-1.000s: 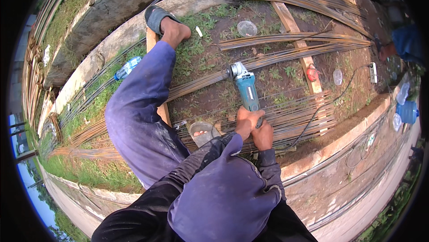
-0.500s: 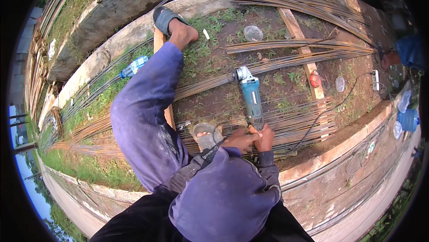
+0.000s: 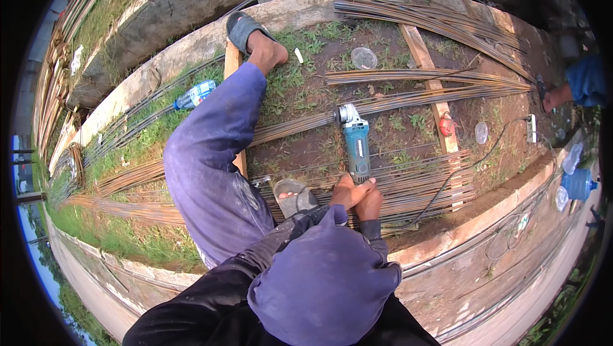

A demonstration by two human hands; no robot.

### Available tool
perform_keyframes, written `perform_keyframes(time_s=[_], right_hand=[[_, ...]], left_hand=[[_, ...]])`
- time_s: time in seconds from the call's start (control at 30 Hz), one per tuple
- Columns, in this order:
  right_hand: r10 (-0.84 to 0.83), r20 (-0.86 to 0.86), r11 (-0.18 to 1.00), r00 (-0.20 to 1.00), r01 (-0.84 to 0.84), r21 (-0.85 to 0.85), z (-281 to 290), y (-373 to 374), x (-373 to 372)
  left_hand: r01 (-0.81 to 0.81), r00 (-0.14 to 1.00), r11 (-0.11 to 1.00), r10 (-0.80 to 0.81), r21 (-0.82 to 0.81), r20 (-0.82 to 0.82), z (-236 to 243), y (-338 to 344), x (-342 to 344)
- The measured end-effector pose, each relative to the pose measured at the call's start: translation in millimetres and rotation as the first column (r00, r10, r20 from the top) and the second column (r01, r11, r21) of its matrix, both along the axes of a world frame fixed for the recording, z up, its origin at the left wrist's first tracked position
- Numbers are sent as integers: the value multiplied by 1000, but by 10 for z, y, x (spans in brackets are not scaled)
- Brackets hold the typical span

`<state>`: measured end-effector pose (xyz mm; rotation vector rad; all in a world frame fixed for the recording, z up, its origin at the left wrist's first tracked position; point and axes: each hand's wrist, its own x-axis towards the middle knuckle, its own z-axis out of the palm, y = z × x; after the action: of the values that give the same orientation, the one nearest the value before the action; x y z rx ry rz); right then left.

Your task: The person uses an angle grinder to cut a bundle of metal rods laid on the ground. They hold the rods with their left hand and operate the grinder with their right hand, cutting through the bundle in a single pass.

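Two hands meet on one teal angle grinder (image 3: 359,151) in the head view, the only one to go by. The left hand (image 3: 347,191) is wrapped around its rear grip; the right hand (image 3: 368,205) is closed on the tail end just behind, its fingers partly hidden. Paired like that, they probably share the weight and steady the tool against twisting.

The tool's long axis runs away from the hands, nearly straight ahead and leaning slightly left. Its metal head points outward, at a bundle of steel bars (image 3: 294,127) beyond the hands, crossing it close to square; I can't tell whether they touch.

To the right of the hands, a timber (image 3: 418,49) lies under the bars, likely to lift them off the soil. Left of the hands, a slippered foot (image 3: 244,33) is set by the end of another timber (image 3: 232,61), perhaps for balance. A dark cord (image 3: 440,187) trails off rightward, which seems to leave the left side clear.
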<state>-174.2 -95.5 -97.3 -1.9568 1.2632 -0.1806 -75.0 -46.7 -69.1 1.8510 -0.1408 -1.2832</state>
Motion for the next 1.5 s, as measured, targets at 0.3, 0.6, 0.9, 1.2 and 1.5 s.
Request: perform_keyframes(time_s=[0.3, 0.6, 0.9, 1.2, 1.5], right_hand=[[22, -40, 1000, 999, -23, -17, 69, -6, 62], [-11, -76, 999, 997, 14, 37, 139, -25, 105], [-21, -46, 1000, 999, 22, 20, -31, -9, 9], [-53, -40, 999, 998, 53, 1, -12, -10, -30], [-97, -19, 995, 995, 98, 29, 64, 11, -29]], left_hand=[[-74, 985, 997, 76, -15, 154, -84, -124, -42], [-197, 972, 980, 198, -20, 123, 149, -194, 33], [-256, 965, 961, 261, -101, 40, 398, -253, 119], [-218, 973, 976, 218, -13, 76, 642, -304, 215], [-277, 959, 960, 279, -38, 43, 477, -319, 132]])
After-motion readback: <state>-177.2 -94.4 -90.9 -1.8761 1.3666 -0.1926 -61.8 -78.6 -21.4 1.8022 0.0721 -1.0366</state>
